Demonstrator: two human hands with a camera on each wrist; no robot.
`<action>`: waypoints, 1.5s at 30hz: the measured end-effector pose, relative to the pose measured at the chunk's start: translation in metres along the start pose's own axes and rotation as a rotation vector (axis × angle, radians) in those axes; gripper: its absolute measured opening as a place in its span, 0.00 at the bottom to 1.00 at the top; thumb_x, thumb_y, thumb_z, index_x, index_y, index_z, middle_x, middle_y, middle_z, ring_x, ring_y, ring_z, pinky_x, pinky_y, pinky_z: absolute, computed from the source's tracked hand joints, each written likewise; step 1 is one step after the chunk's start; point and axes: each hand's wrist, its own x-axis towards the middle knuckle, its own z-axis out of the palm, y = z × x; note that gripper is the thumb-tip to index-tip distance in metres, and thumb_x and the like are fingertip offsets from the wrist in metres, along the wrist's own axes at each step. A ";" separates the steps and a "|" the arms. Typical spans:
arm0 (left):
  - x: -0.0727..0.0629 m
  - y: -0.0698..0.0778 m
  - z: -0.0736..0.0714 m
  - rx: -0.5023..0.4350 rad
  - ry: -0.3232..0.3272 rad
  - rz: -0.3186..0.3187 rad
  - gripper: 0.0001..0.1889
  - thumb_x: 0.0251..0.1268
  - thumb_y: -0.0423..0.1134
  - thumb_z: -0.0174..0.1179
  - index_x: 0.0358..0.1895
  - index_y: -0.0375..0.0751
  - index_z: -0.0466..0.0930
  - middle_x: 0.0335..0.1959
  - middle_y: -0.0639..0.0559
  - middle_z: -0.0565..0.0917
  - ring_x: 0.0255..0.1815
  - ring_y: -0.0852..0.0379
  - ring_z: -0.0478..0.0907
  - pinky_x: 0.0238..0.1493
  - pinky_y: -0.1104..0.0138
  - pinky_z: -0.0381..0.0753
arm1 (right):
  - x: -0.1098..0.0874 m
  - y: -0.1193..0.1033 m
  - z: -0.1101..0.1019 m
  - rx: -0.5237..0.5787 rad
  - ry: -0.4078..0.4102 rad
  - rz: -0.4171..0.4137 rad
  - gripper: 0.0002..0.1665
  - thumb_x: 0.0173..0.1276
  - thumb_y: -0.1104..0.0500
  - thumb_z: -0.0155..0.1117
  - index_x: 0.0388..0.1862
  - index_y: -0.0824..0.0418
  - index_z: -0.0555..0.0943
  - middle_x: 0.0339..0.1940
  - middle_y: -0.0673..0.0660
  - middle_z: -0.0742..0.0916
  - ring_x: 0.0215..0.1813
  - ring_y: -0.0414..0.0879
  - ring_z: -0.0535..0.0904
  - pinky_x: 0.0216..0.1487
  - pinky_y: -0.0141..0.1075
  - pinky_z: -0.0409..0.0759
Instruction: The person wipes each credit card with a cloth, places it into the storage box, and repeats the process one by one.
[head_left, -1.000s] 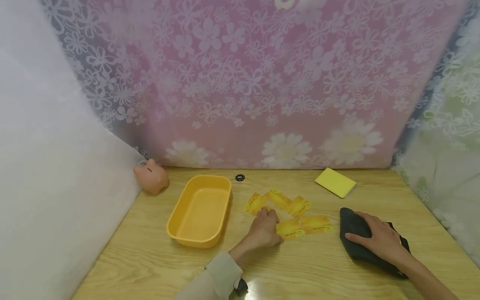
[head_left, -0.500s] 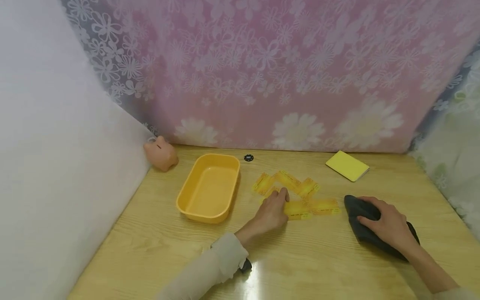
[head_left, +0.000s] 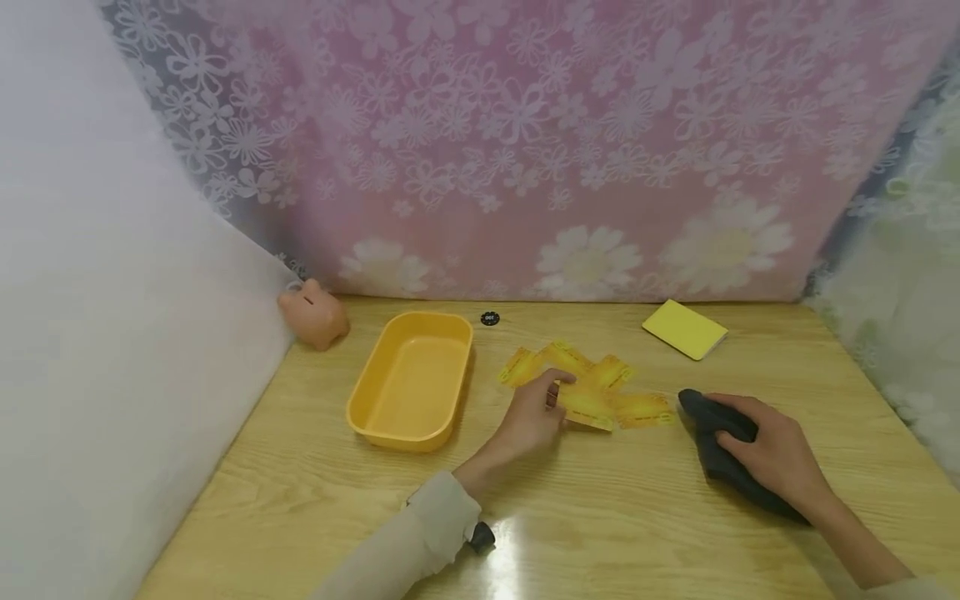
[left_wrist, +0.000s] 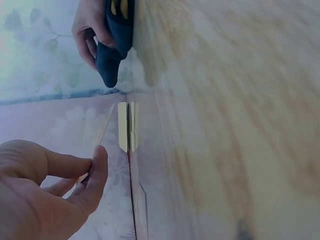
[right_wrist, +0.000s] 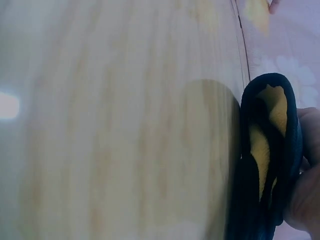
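Note:
My left hand (head_left: 531, 410) pinches a yellow-orange card (head_left: 588, 408) between thumb and fingers, its far end tilted over the others. In the left wrist view the pinched card (left_wrist: 106, 125) shows nearly edge-on beyond the fingertips. Several similar cards (head_left: 643, 410) lie flat and partly overlapping just behind and to the right of that hand. My right hand (head_left: 780, 454) grips a dark cloth pouch (head_left: 738, 475) from above, thumb on the near side. The right wrist view shows the pouch's gaping mouth with a yellow lining (right_wrist: 260, 155) inside.
A yellow-orange tray (head_left: 360, 400) stands left of the left hand. Behind it sit a pink piggy bank (head_left: 313, 315) and a black 100 chip (head_left: 490, 318). A yellow notebook (head_left: 685, 329) lies at the back right. Floral cloth (head_left: 480, 150) hangs along the table's rear edge.
The left hand has gone from reaching down among the cards to pinching one and tilting it up. The right hand keeps its grip on the pouch. The head view has shifted.

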 end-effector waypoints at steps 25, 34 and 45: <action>-0.008 0.025 -0.008 -0.256 0.027 0.053 0.29 0.65 0.28 0.71 0.68 0.50 0.80 0.53 0.51 0.80 0.47 0.58 0.83 0.47 0.67 0.88 | 0.001 -0.059 -0.006 0.212 0.172 -0.169 0.41 0.56 0.78 0.76 0.69 0.56 0.82 0.61 0.57 0.86 0.62 0.28 0.77 0.58 0.16 0.72; -0.016 0.026 -0.009 -0.330 0.029 0.041 0.28 0.66 0.30 0.71 0.68 0.54 0.80 0.55 0.49 0.82 0.49 0.55 0.84 0.49 0.64 0.88 | 0.012 -0.113 0.011 0.328 0.124 -0.176 0.38 0.60 0.75 0.76 0.68 0.53 0.82 0.63 0.53 0.86 0.64 0.38 0.80 0.63 0.22 0.75; -0.018 0.031 -0.006 -0.390 -0.012 0.069 0.28 0.68 0.31 0.70 0.70 0.53 0.79 0.58 0.44 0.84 0.51 0.50 0.86 0.50 0.63 0.89 | 0.019 -0.147 0.040 0.345 0.120 -0.246 0.37 0.59 0.74 0.78 0.68 0.54 0.83 0.66 0.53 0.84 0.68 0.53 0.80 0.68 0.22 0.71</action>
